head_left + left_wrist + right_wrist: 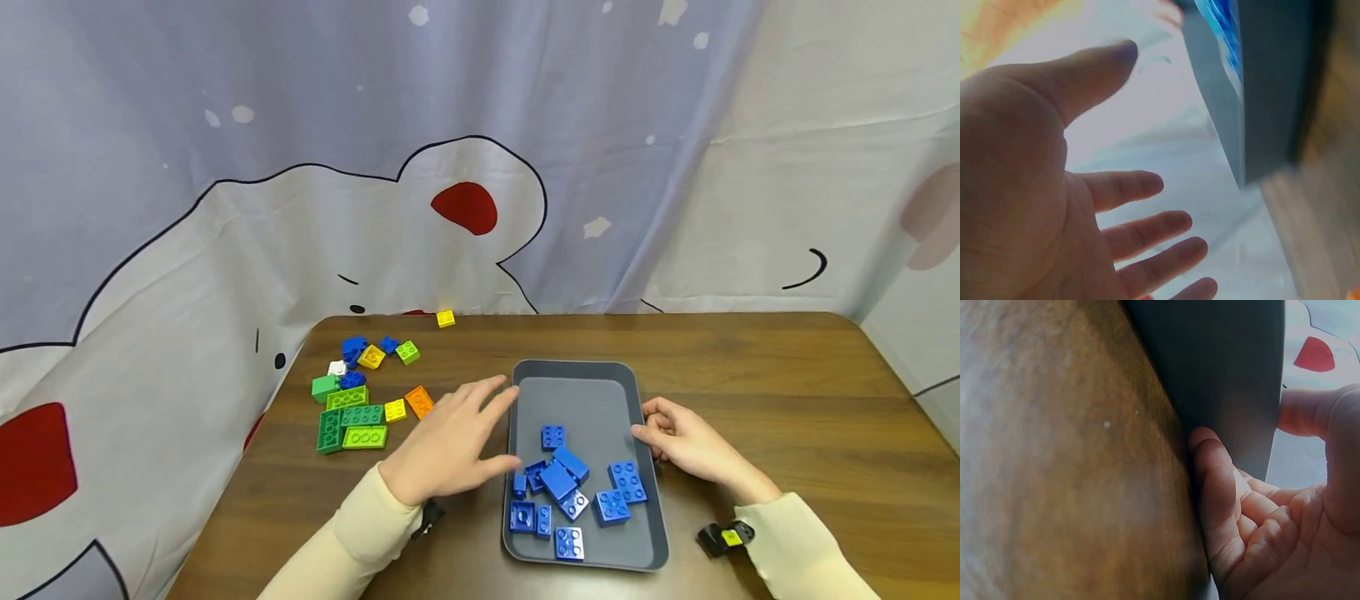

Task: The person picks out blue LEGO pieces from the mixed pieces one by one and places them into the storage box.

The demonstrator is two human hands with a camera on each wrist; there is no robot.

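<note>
A grey tray (573, 404) lies on the wooden table, with several blue toy bricks (557, 481) loosely gathered in its nearer half. At the tray's right side, my right hand (690, 442) grips the wall. The right wrist view shows the thumb on the rim and curled fingers (1216, 475) against the outer side. My left hand (450, 442) hovers at the left edge, fingers spread and holding nothing. In the left wrist view its palm (1016, 181) faces the tray wall (1279, 81), with a gap between them.
Left of the tray lie several bricks: dark green (363, 416), lime (365, 437), orange (419, 402), yellow (395, 410), white (337, 367) and blue (353, 348). One yellow brick (446, 318) sits at the table's back edge, before a patterned curtain (600, 150).
</note>
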